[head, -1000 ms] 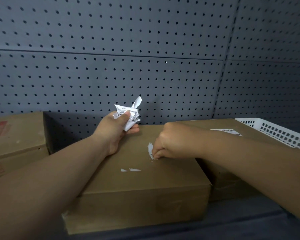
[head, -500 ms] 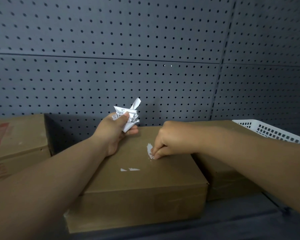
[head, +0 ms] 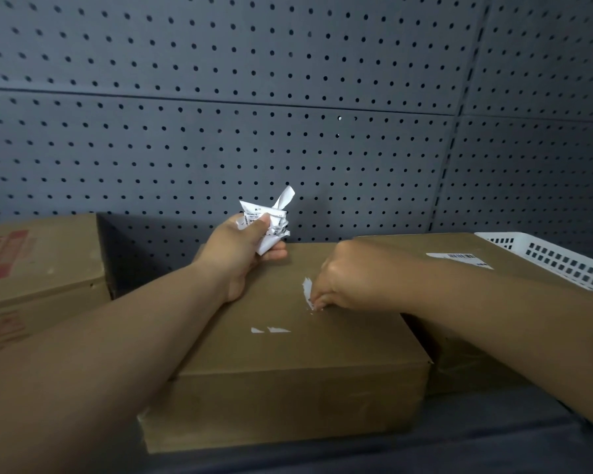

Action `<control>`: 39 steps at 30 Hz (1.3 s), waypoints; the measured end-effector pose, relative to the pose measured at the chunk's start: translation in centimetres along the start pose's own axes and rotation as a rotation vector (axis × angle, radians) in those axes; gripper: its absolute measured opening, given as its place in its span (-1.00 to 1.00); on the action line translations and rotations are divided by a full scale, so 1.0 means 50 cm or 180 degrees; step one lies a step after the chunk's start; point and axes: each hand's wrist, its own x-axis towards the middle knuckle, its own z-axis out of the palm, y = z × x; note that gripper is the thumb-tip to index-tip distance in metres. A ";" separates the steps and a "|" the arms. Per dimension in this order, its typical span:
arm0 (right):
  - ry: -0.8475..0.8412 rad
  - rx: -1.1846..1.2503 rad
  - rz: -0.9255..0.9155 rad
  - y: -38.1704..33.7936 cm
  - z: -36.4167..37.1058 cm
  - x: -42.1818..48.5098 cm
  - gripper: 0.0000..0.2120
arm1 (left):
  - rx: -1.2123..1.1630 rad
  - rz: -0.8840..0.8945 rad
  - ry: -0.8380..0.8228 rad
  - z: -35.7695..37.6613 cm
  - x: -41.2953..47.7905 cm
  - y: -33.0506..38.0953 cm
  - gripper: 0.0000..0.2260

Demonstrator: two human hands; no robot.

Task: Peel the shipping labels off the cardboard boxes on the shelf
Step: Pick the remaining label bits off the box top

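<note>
Both hands work over the plain brown cardboard box (head: pixel 288 371) in the middle of the dark shelf (head: pixel 493 449). I see the left hand (head: pixel 240 254) curled round a crumpled wad of white peeled label (head: pixel 271 224) at the box's far edge. The right hand (head: pixel 350 282) pinches the near end of a torn white strip of label residue (head: pixel 307 292) stuck to the lid. That strip runs away from me towards the grey pegboard wall (head: pixel 288 148), touching the right fingertips and well apart from the left hand, so I judge the right hand should pull along it. 2 small white scraps (head: pixel 271 330) lie nearer me, between the forearms
</note>
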 end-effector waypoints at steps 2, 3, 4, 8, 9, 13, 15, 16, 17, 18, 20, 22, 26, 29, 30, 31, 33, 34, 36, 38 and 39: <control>0.0083 -0.0017 -0.0015 -0.003 0.004 -0.003 -0.75 | 0.0033 0.0013 -0.0003 0.000 -0.001 0.000 -0.90; 0.0107 -0.0031 -0.0013 -0.004 0.005 -0.005 -0.74 | 0.0052 0.0014 -0.0006 0.001 -0.001 0.000 -0.89; 0.0125 -0.0040 -0.0011 -0.005 0.006 -0.008 -0.74 | 0.0066 0.0014 -0.0006 0.001 -0.001 0.000 -0.89; 0.0069 -0.0133 -0.0033 -0.013 0.012 -0.017 -0.70 | 0.0009 -0.0002 0.0019 0.003 -0.001 0.000 -0.89; 0.0056 -0.0224 -0.0034 -0.015 0.012 -0.019 -0.68 | -0.0012 -0.0010 0.0026 0.003 -0.002 0.000 -0.90; 0.0115 -0.0578 -0.0137 -0.019 0.013 -0.021 -0.65 | -0.0004 -0.0020 0.0025 0.001 -0.003 0.002 -0.89; 0.0079 -0.0545 -0.0138 -0.017 0.009 -0.020 -0.67 | 0.0014 0.0007 0.0015 0.000 -0.003 0.002 -0.84; 0.0066 -0.0547 -0.0156 -0.016 0.007 -0.020 -0.69 | 0.0022 0.0016 0.0015 -0.001 -0.002 0.002 -0.83; 0.0060 -0.0581 -0.0186 -0.016 0.005 -0.019 -0.71 | 0.0026 0.0018 0.0017 -0.001 -0.002 0.002 -0.82; 0.0078 -0.0590 -0.0212 -0.016 0.003 -0.019 -0.72 | 0.0027 0.0013 0.0018 -0.001 -0.002 0.002 -0.82; 0.0148 -0.0618 -0.0259 -0.015 0.006 -0.017 -0.74 | 0.0024 0.0003 0.0006 -0.001 -0.002 0.003 -0.85; 0.0500 -0.0800 -0.0443 -0.009 0.017 -0.013 -0.72 | 0.0008 -0.0006 -0.0012 -0.001 -0.003 0.004 -0.88; 0.1165 -0.0731 -0.0748 0.002 0.030 -0.015 -0.72 | 0.0002 -0.0030 -0.0001 -0.002 -0.002 0.003 -0.87; 0.1087 -0.0512 -0.0725 -0.002 0.028 -0.011 -0.74 | -0.0018 -0.0029 0.0010 -0.001 -0.002 0.004 -0.89; 0.1067 -0.0337 -0.0578 -0.003 0.025 -0.009 -0.76 | -0.0019 -0.0021 0.0014 0.000 -0.002 0.004 -0.90; 0.0921 -0.0166 -0.0314 -0.003 0.019 -0.008 -0.78 | -0.0023 -0.0016 0.0022 0.000 -0.002 0.004 -0.90; 0.0574 0.0294 0.0125 0.002 0.010 -0.016 -0.82 | -0.0052 -0.0028 0.0037 0.000 -0.002 0.005 -0.91; 0.0539 0.0559 0.0227 0.006 0.006 -0.021 -0.85 | -0.0066 -0.0034 0.0036 -0.001 -0.001 0.005 -0.91; 0.0353 0.0807 0.0270 0.011 -0.005 -0.027 -0.84 | -0.0049 -0.0027 0.0026 -0.002 -0.001 0.004 -0.91; 0.0093 0.0627 0.0208 0.011 -0.009 -0.026 -0.80 | -0.0019 -0.0027 0.0029 -0.003 0.000 0.003 -0.90; 0.0047 0.0526 0.0168 0.009 -0.009 -0.025 -0.79 | -0.0021 -0.0031 0.0034 -0.003 0.000 0.003 -0.89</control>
